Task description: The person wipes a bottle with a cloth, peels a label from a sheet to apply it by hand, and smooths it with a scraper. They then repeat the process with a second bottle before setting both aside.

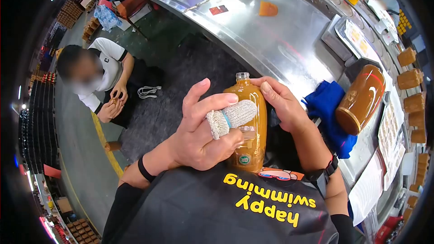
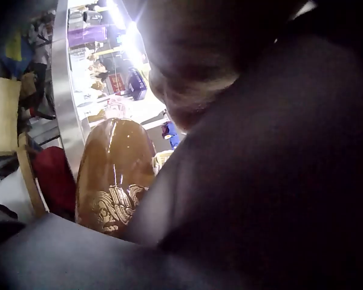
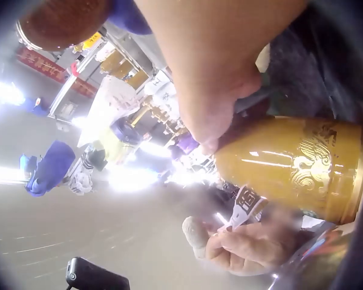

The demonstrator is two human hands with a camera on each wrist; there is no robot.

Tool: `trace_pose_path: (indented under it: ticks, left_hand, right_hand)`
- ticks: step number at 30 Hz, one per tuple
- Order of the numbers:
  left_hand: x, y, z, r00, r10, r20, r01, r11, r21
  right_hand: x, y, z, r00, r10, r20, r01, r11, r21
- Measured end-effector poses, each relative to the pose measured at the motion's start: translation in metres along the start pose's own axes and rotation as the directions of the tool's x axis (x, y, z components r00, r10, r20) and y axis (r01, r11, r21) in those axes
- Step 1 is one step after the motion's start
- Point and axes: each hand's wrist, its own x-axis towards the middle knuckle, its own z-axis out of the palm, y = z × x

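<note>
A glossy amber-brown bottle with a clear glass neck stands against my apron, a round green sticker low on its front. Gold relief decorates it in both wrist views. My right hand grips its shoulder, thumb near the neck, its other fingers mostly hidden behind. My left hand is at the bottle's front, one finger wearing a knitted cover. Between bottle and left fingers, the right wrist view shows a small white label with brown characters, which the curled fingers pinch at its edge.
To the right, another brown bottle lies on a blue cloth on the metal table. Printed sheets lie beyond it. A conveyor with brown bottles curves along the right. Another person sits at left.
</note>
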Motion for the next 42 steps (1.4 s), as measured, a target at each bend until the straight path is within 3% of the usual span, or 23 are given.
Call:
trace_pose_path:
  ticks: [5,9,13,20,24,26,27,30,31,34,35,37,38,42]
  left_hand:
    - [-0.001,0.008,-0.003,0.998,0.054,-0.029,-0.055,0.998,-0.039]
    - [0.0,0.009,-0.007,0.974,0.226,-0.001,-0.226,0.974,0.034]
    - [0.0,0.018,-0.011,0.976,0.218,-0.012,-0.218,0.976,0.01]
    - [-0.006,0.029,-0.022,0.995,0.098,0.033,-0.095,0.993,-0.075]
    - [0.019,0.03,-0.043,0.975,-0.059,0.213,0.078,0.994,-0.08]
    - [0.031,0.026,-0.043,0.978,-0.152,0.14,0.161,0.985,-0.06]
    - [0.04,0.019,-0.045,0.982,-0.131,0.14,0.141,0.988,-0.068]
    - [0.073,0.006,-0.049,0.965,-0.216,0.15,0.231,0.969,-0.092]
    - [0.083,-0.005,-0.046,0.979,-0.161,0.128,0.175,0.978,-0.11]
    - [0.107,-0.025,-0.037,0.821,-0.4,0.408,0.548,0.751,-0.367]
    - [0.113,-0.034,-0.026,0.804,-0.374,0.461,0.582,0.652,-0.486]
    - [0.108,-0.06,0.017,0.758,-0.397,0.518,0.633,0.257,-0.73]
    - [0.106,-0.069,0.033,0.744,-0.386,0.546,0.63,0.13,-0.766]
    - [0.093,-0.066,0.065,0.68,-0.366,0.636,0.694,0.04,-0.719]
  right_hand:
    - [-0.001,0.004,-0.001,1.0,-0.006,0.006,0.006,1.0,-0.007]
    - [-0.001,0.004,-0.002,1.0,-0.025,0.019,0.025,1.0,-0.01]
    - [-0.004,0.002,0.0,0.999,-0.034,0.0,0.034,0.999,-0.041]
    - [-0.006,0.005,-0.003,0.999,-0.045,0.006,0.045,0.999,-0.025]
    - [-0.006,0.006,-0.004,0.999,-0.046,0.004,0.046,0.998,-0.038]
    - [-0.008,0.007,-0.002,1.0,-0.023,0.014,0.022,0.999,0.044]
    - [-0.008,0.006,-0.001,1.0,-0.02,0.015,0.019,0.997,0.076]
    - [-0.016,0.0,0.003,0.997,-0.076,-0.033,0.077,0.997,0.019]
    - [-0.017,-0.004,-0.004,0.995,-0.101,-0.014,0.101,0.994,0.026]
    - [-0.025,-0.01,-0.001,0.995,-0.101,-0.011,0.101,0.995,0.024]
    - [-0.027,-0.011,-0.003,0.994,-0.109,0.002,0.109,0.994,0.025]
    - [-0.027,-0.013,-0.008,0.998,-0.058,0.036,0.058,0.998,0.005]
    - [-0.027,-0.013,-0.006,0.996,-0.079,0.031,0.078,0.997,0.028]
    - [-0.031,-0.001,-0.01,0.995,-0.096,-0.005,0.096,0.989,0.113]
